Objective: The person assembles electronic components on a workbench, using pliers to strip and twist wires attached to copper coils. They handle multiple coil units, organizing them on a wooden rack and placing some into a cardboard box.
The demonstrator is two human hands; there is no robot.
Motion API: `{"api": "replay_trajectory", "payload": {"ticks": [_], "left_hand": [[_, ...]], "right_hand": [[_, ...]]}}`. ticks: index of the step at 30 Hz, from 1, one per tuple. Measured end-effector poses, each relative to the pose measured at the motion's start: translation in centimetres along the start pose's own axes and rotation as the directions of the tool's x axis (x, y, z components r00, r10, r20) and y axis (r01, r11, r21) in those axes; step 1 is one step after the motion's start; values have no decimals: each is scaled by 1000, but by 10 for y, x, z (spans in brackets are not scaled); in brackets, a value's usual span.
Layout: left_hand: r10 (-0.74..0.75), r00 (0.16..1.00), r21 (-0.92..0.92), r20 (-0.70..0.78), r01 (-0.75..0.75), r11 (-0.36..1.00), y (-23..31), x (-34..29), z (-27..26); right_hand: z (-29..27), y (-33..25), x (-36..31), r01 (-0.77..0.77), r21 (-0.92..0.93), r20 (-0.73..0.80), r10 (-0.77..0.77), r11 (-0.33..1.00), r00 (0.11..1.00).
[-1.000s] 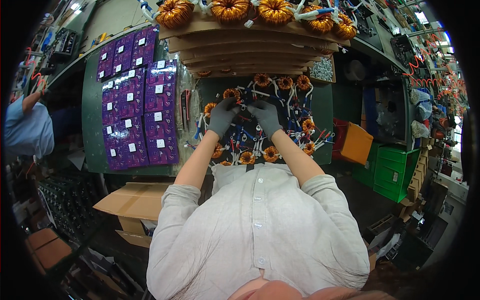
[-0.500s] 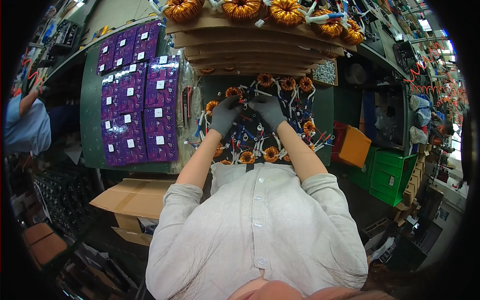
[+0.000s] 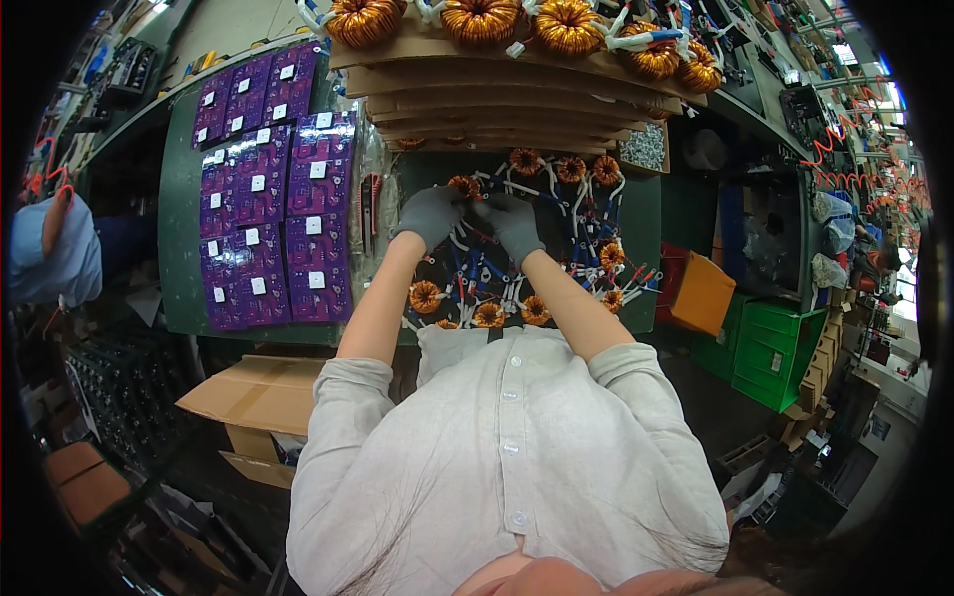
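Note:
Both hands wear grey gloves and meet over a dark green bench among copper-wound toroidal coils with white, blue and red leads. My left hand (image 3: pixel 430 217) is closed, fingertips bent inward just below a coil (image 3: pixel 464 186). Close against it, my right hand (image 3: pixel 512 226) has its fingers pinched together. Whatever lies between the fingertips is hidden by the gloves. Several more coils lie around the hands: one coil (image 3: pixel 525 161) beyond the right hand, another coil (image 3: pixel 425 296) nearer to me on the left. Loose leads with ring terminals (image 3: pixel 484 270) spread below the hands.
Purple circuit boards (image 3: pixel 260 184) with white squares cover the bench's left side. Red-handled pliers (image 3: pixel 371 199) lie beside them. Ahead, stacked cardboard sheets (image 3: pixel 497 74) carry larger coils (image 3: pixel 479 18). A box of small metal parts (image 3: pixel 644 147) and green crates (image 3: pixel 775 348) stand right.
My left hand has shifted slightly left and up, and my right hand has moved left, so the two now nearly touch. The person at far left has moved an arm.

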State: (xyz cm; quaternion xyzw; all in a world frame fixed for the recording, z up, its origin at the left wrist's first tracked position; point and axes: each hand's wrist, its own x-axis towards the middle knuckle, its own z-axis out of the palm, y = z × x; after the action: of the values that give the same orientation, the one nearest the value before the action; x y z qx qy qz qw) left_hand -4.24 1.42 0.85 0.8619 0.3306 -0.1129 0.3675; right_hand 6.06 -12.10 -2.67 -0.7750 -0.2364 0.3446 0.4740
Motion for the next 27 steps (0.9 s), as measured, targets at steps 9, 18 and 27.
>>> {"api": "replay_trajectory", "payload": {"ticks": [9, 18, 27], "left_hand": [[134, 991, -534, -3, -114, 837, -13, -29, 33], [120, 991, -760, -50, -116, 639, -31, -4, 27], [56, 997, -599, -56, -78, 797, -19, -2, 22]], "right_hand": [[4, -4, 5, -124, -26, 35, 125, 992, 992], [-11, -3, 0, -199, 391, 169, 142, 899, 975], [-16, 1, 2, -204, 370, 166, 151, 906, 974]]}}
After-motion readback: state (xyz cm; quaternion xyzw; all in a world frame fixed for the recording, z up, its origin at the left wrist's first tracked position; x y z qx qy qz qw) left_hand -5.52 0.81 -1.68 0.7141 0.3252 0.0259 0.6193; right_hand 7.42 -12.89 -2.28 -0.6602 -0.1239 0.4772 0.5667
